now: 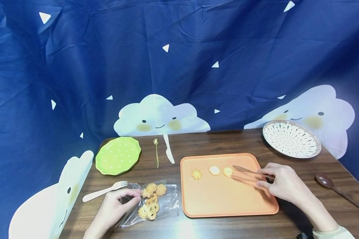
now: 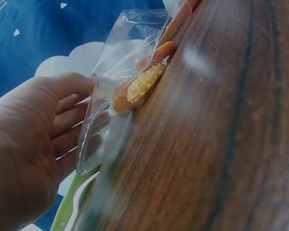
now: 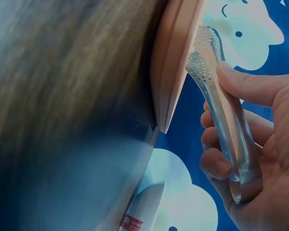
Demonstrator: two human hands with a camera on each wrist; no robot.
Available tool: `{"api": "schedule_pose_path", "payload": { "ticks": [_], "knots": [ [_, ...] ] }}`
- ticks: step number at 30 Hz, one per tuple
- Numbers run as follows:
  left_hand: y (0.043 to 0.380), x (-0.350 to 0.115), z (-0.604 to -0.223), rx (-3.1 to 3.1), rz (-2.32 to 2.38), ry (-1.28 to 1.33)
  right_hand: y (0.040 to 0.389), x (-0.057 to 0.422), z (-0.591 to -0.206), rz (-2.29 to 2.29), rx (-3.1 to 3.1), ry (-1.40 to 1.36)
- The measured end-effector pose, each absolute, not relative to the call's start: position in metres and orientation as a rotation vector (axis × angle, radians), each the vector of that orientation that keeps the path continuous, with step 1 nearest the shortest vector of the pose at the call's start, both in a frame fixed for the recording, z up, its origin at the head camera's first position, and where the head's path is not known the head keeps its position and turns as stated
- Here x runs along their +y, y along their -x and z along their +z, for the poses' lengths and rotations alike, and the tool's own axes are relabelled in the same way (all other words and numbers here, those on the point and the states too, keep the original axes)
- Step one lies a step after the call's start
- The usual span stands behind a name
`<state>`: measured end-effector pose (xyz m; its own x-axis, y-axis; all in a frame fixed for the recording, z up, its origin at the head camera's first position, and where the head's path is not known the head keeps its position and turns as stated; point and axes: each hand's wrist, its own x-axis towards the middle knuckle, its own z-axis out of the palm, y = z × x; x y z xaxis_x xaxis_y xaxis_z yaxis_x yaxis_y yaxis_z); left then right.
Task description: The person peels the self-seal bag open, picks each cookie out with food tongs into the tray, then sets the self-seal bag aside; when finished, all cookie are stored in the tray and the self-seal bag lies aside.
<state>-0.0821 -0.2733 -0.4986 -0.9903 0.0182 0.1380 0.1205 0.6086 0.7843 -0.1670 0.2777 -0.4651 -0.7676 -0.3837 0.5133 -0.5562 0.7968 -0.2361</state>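
My left hand [image 1: 115,204] pinches the edge of a clear plastic bag [image 1: 173,200] that holds several cookies [image 1: 152,209], some pretzel-shaped and some piped. In the left wrist view the bag [image 2: 111,57] stands partly raised, with fingers visible behind the film. Metal tongs [image 3: 238,139] with perforated ends are gripped in my right hand [image 1: 287,184], thumb on one arm. Over the orange tray [image 1: 221,202], the tongs' tips are parted at a round piped cookie [image 1: 228,172]. To its left on the tray lie a pale oval cookie [image 1: 214,170] and a flower-shaped cookie [image 1: 196,175].
A green dotted plate [image 1: 118,156] stands at the back left, near a pale fork [image 1: 104,192], a small gold spoon [image 1: 157,154] and a white knife [image 1: 169,149]. At the right are a white patterned plate [image 1: 291,139] and a brown spoon [image 1: 324,181].
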Motion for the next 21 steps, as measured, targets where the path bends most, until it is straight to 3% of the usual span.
{"api": "schedule_pose_path", "payload": {
  "ticks": [11,21],
  "knots": [
    [0.082,-0.274,-0.497,-2.718,-1.315,0.132,0.165,0.273,-0.459,0.562,-2.525,-0.736],
    [0.08,-0.272,-0.494,-2.695,-1.353,0.156,0.166,0.211,-0.456,0.712,-2.546,-1.02]
  ]
}}
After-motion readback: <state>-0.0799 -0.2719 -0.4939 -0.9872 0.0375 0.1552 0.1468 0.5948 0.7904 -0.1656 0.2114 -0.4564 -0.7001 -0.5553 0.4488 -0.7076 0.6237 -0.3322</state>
